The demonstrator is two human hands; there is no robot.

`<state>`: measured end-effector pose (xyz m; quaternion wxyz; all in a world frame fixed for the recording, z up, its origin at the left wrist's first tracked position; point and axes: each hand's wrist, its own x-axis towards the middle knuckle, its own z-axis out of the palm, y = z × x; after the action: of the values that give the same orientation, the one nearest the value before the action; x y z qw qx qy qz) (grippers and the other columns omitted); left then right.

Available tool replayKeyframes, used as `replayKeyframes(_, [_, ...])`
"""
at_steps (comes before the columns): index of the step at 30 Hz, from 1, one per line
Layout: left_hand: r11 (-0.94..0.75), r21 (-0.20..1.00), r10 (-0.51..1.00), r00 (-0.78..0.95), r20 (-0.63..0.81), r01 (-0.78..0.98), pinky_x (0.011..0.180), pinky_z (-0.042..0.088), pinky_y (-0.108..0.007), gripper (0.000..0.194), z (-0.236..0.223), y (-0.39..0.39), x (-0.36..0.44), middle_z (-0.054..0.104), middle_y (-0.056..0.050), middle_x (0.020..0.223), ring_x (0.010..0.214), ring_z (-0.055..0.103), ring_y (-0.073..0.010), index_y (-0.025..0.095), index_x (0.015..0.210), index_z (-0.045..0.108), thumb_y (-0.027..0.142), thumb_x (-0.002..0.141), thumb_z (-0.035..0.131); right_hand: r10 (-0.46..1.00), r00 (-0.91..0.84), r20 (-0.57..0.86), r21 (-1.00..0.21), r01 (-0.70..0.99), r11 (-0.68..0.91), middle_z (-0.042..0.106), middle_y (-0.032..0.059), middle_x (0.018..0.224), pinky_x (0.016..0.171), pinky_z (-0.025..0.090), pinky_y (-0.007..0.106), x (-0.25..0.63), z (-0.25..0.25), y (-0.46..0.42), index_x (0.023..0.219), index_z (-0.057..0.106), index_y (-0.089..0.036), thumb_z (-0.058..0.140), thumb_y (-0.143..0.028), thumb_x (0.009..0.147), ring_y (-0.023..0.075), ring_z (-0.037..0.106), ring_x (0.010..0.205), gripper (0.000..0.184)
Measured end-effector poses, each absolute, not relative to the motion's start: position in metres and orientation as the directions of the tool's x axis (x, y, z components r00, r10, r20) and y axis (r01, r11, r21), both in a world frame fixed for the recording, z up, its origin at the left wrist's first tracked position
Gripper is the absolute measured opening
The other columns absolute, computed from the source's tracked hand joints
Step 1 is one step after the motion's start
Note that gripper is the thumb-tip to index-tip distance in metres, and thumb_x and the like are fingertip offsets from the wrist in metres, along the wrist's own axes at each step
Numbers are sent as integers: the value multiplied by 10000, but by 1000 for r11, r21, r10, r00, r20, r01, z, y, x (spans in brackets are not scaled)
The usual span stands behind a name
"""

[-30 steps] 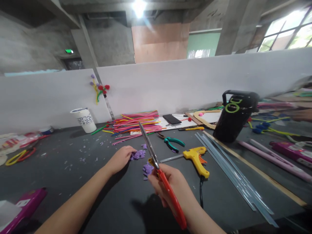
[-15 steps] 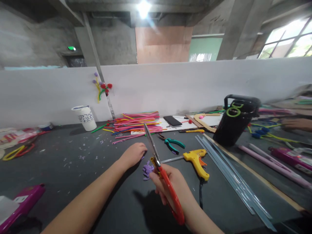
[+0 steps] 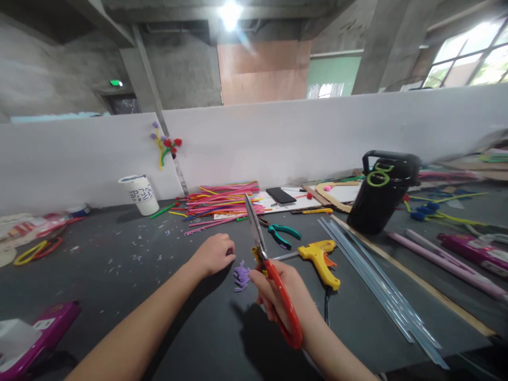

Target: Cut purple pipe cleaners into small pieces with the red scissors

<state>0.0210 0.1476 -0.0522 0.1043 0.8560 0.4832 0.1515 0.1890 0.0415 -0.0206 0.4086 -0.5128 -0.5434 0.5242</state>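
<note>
My right hand point(image 3: 283, 286) grips red-handled scissors point(image 3: 282, 296), their blades pointing up and away, closed or nearly so. A small yellow piece point(image 3: 255, 253) shows beside the scissors' pivot; what it belongs to is unclear. Below and left of the blades lies a little heap of short purple cut pieces point(image 3: 241, 277) on the dark table point(image 3: 166, 296). Just left of that heap, my left hand point(image 3: 214, 254) rests low at the table with its fingers curled in. Whatever is inside or under those fingers is hidden.
Beyond my hands lie pink and coloured fuzzy stems point(image 3: 222, 200), pliers point(image 3: 283, 233) and a phone point(image 3: 281, 195). To the right are a yellow glue gun point(image 3: 319, 259), clear glue sticks point(image 3: 377, 286) and a black bottle point(image 3: 383, 193). A white cup point(image 3: 141, 196) stands back left.
My left hand has closed over the farther purple pieces, which no longer show, then drawn slightly back. The scissors have shifted a little right in my right hand.
</note>
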Motion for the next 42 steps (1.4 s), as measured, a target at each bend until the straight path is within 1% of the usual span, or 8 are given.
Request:
replayKeyframes(4, [-433, 428, 900, 409, 152, 793, 796, 352, -329, 114, -55, 144, 28, 570, -60, 693, 805, 523, -214, 182, 541, 556, 124, 632, 517, 985, -144, -99, -990, 110, -83, 381, -103, 356, 293, 272, 156, 191, -22, 41, 606, 417, -189, 524, -361, 678, 46, 347, 258, 215])
replayKeyframes(9, [-265, 669, 964, 210, 164, 694, 704, 398, -305, 65, -39, 139, 21, 569, -28, 654, 714, 541, -182, 187, 567, 503, 158, 625, 510, 985, -157, -68, -994, 97, -53, 335, -118, 324, 317, 298, 152, 192, -21, 41, 589, 400, -190, 507, -314, 686, 41, 338, 257, 190])
replayKeyframes(13, [-130, 880, 991, 95, 97, 458, 572, 432, -264, 97, -17, 107, 13, 597, -27, 642, 597, 570, -146, 173, 680, 479, 268, 699, 472, 986, -148, -82, -993, 96, -68, 346, -119, 326, 306, 298, 150, 189, -20, 42, 608, 417, -188, 496, -286, 677, 43, 339, 253, 143])
replayKeyframes(17, [-32, 976, 997, 79, 15, 213, 583, 448, -225, 262, -8, 56, 19, 627, -23, 696, 563, 576, -100, 170, 889, 497, 322, 688, 568, 976, -205, -70, -996, 76, -56, 391, -108, 354, 290, 274, 143, 183, -17, 38, 621, 444, -178, 507, -286, 653, 45, 365, 266, 130])
replayKeyframes(18, [78, 997, 993, 85, -79, 11, 566, 439, -204, 300, -8, 45, 23, 622, -16, 677, 542, 567, -87, 168, 898, 505, 285, 651, 628, 972, -223, -66, -996, 66, -53, 395, -107, 353, 294, 277, 144, 181, -17, 35, 629, 451, -175, 506, -292, 654, 46, 368, 268, 132])
replayKeyframes(20, [221, 951, 971, 145, -192, -216, 528, 420, -168, 315, -12, 27, 29, 612, 3, 632, 513, 553, -68, 169, 877, 518, 218, 612, 680, 964, -261, -59, -998, 47, -48, 391, -106, 340, 305, 289, 147, 178, -16, 31, 635, 457, -173, 500, -312, 663, 48, 367, 270, 148])
replayKeyframes(24, [290, 893, 952, 201, -232, -344, 498, 403, -142, 265, -25, 11, 33, 602, 11, 593, 494, 544, -56, 152, 822, 533, 147, 605, 684, 945, -326, -29, -1000, 8, -27, 396, -102, 332, 317, 304, 153, 173, -18, 22, 631, 446, -175, 496, -336, 677, 49, 361, 269, 175])
replayKeyframes(42, [269, 874, 955, 230, -187, -405, 511, 388, -152, 191, -41, 4, 25, 597, 0, 601, 499, 540, -61, 134, 768, 538, 110, 618, 654, 946, -323, -25, -995, 104, 9, 386, -99, 329, 290, 261, 147, 160, -24, 14, 604, 433, -177, 460, -317, 675, 46, 337, 268, 159])
